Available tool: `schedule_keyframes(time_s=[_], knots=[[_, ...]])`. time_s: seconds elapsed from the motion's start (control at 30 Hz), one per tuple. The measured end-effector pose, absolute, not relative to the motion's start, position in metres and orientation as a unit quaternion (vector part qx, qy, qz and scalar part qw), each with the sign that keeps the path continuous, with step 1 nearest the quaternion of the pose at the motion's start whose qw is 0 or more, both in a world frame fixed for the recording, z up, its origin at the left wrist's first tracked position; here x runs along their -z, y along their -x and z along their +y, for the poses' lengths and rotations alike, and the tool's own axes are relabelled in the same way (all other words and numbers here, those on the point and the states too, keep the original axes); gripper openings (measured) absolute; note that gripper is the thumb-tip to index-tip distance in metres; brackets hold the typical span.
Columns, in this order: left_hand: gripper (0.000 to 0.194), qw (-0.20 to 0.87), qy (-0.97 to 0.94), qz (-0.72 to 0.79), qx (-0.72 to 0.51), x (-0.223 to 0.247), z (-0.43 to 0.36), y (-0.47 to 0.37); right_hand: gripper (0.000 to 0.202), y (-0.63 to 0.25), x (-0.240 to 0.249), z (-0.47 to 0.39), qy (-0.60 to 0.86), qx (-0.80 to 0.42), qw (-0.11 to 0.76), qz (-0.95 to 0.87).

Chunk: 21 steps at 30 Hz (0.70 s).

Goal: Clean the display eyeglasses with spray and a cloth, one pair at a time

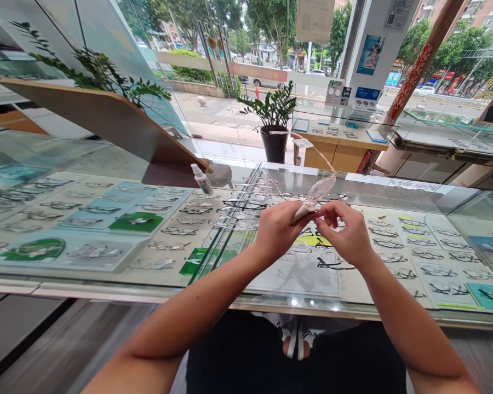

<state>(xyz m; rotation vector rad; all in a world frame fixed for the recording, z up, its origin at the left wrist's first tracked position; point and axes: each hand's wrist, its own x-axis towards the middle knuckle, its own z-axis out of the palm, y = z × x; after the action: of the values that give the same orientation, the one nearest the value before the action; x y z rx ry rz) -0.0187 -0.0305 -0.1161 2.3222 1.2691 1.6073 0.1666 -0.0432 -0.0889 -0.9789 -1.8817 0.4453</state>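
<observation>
Above the glass counter, my left hand (281,223) is closed on a pair of glasses (322,187) with a thin, clear-pinkish frame. One temple arm sticks up and away, with a small white tag (303,143) on it. A pale, cloth-like piece (303,212) shows at the left fingers. My right hand (348,229) is closed too, its thumb and fingertips pinched at the near side of the glasses, partly hiding what they grip. Just left of my hands, several glasses (240,206) lie in a row on the counter.
A white spray bottle (201,179) stands on the counter (353,189) behind the row. Display glasses (181,231) fill the case below the glass. A wooden board (102,117) slants at left. Beyond are a potted plant (274,143) and another display cabinet (332,153).
</observation>
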Motion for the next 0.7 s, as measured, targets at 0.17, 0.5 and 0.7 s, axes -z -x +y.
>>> schedule_keyframes(time_s=[0.17,0.5,0.7], knots=[[0.034,0.047,-0.754,0.412,-0.509,0.116,-0.034,0.017,0.008,-0.167,0.087,-0.042,0.380,-0.294,0.475,-0.737],[0.022,0.151,-0.723,0.420,-0.527,0.107,-0.045,0.013,0.021,-0.154,0.093,-0.042,0.341,-0.413,0.526,-0.661],[0.036,0.321,-0.660,0.401,-0.549,0.101,-0.045,0.009,0.029,-0.155,0.093,-0.042,0.316,-0.418,0.533,-0.664]])
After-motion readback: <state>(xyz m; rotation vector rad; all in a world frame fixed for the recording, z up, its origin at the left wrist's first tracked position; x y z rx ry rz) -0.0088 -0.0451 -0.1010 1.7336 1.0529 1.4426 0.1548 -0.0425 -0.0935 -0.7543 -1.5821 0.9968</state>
